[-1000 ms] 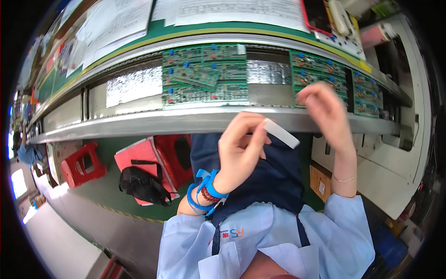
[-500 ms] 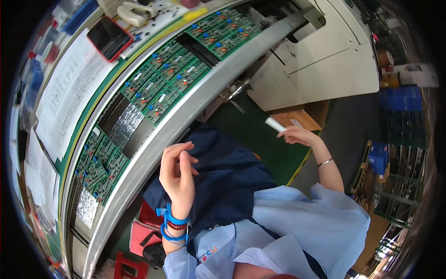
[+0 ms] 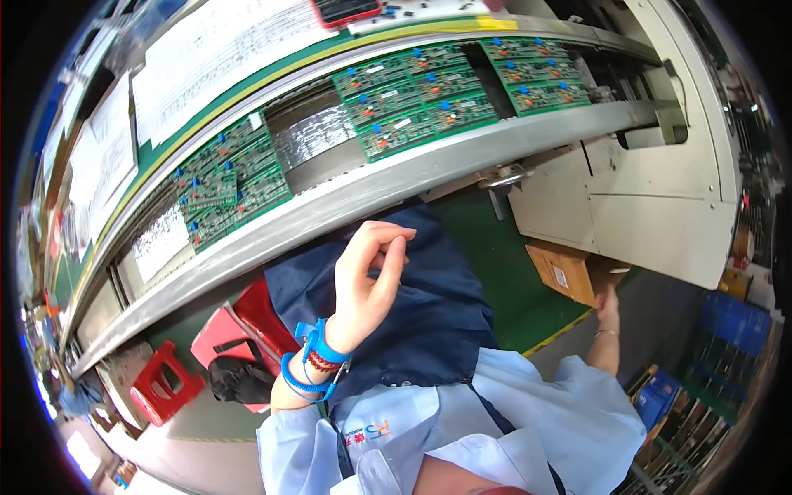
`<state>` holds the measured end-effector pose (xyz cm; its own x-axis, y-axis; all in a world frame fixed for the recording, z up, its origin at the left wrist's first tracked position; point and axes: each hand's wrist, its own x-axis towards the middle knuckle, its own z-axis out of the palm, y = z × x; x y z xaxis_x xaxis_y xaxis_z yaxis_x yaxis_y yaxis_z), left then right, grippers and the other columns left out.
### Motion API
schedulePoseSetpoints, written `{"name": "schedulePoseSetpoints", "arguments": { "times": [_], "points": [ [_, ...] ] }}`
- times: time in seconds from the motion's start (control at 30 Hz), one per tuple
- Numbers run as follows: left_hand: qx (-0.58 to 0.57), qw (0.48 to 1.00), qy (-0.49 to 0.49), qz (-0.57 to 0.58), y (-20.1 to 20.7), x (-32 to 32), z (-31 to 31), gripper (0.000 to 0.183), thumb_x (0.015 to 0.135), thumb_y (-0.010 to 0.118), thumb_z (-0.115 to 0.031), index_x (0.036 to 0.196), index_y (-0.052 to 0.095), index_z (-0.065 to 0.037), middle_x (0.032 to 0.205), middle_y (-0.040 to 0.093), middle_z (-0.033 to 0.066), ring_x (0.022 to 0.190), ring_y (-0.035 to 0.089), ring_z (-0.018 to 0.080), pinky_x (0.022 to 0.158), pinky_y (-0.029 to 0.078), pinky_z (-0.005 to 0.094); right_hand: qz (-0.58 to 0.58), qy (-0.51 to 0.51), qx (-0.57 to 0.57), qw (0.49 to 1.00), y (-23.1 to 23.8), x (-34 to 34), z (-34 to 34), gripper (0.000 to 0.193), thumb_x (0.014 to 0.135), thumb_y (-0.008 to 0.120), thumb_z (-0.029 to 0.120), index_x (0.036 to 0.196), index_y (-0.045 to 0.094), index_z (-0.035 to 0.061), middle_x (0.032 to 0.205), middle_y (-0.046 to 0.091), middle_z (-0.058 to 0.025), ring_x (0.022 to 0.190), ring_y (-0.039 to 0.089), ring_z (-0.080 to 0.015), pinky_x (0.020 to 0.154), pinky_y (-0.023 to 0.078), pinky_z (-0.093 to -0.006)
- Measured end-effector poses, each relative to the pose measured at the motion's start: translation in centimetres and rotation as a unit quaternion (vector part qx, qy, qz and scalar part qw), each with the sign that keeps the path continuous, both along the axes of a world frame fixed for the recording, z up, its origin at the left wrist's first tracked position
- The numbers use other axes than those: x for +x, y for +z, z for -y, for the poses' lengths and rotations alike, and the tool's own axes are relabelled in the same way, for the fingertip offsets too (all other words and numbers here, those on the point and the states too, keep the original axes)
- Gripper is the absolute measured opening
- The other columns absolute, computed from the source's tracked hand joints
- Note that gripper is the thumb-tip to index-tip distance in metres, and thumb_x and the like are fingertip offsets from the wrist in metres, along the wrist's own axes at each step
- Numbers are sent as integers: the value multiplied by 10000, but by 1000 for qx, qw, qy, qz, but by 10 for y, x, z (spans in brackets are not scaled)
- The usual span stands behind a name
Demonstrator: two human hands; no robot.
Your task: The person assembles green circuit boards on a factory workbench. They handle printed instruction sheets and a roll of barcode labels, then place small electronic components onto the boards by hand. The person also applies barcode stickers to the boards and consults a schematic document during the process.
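My left hand [image 3: 371, 276] hovers over the navy apron [image 3: 445, 289] on my lap, its fingers curled and the thumb close to the index finger. Nothing shows between them. A blue coiled wrist strap [image 3: 309, 363] circles that wrist. Far out to the right, my right hand [image 3: 608, 307] reaches beside an open cardboard box [image 3: 563, 272] on the floor; its fingers look stretched out and a little blurred, with nothing visible in them. Green circuit boards [image 3: 396, 107] with blue and orange parts lie along the rail conveyor ahead of me; neither hand touches them.
The conveyor's metal front rail [image 3: 330, 198] runs between me and the boards. Beyond it lie printed sheets [image 3: 223, 62] and a red-edged phone [image 3: 346, 10]. A white machine cabinet [image 3: 635, 198] stands at the right. A red stool [image 3: 165, 384] is at the lower left.
My right hand has moved right and down to the cardboard box, and the white strip it held no longer shows. The view has turned; my left hand's thumb and index finger are closer together.
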<state>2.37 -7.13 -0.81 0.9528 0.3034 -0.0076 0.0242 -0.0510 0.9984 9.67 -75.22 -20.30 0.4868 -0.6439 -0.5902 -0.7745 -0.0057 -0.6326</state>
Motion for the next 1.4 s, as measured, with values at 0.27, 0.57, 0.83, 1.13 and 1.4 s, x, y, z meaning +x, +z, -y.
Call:
{"name": "schedulePoseSetpoints", "arguments": {
  "times": [0.27,0.57,0.83,1.13,1.4],
  "points": [
    [122,992,3,32,0,-2,-10,119,889,500,26,972,585,20,962,570,89,707,554,91,528,452,187,-78,553,208,803,99,53,-283,305,919,532,310,982,631,29,939,644,-43,851,588,-104,745,454,-233],
    [165,982,73,55,11,7,-22,149,805,564,84,925,607,7,871,609,117,659,574,191,563,465,250,-22,586,197,786,158,139,-354,365,952,466,319,779,611,32,695,588,-37,630,542,-89,572,410,-211],
    [234,968,55,76,15,12,-27,162,781,577,99,913,607,10,851,609,110,653,563,198,576,461,261,94,224,285,927,-61,170,-424,349,946,456,323,1161,504,52,896,606,-39,855,592,-163,783,457,-311],
    [245,964,67,77,9,15,-30,176,764,585,107,908,609,8,845,610,109,657,562,205,597,464,268,195,209,258,923,-82,161,-436,272,927,491,228,1136,507,56,1007,573,-61,931,560,-159,825,449,-313],
    [257,962,44,79,16,25,-31,143,797,556,87,915,593,16,869,607,122,730,570,230,685,453,284,290,313,52,903,-41,134,-391,195,903,521,101,1089,502,43,1081,536,-77,1001,515,-150,865,438,-307]
  ]
}}
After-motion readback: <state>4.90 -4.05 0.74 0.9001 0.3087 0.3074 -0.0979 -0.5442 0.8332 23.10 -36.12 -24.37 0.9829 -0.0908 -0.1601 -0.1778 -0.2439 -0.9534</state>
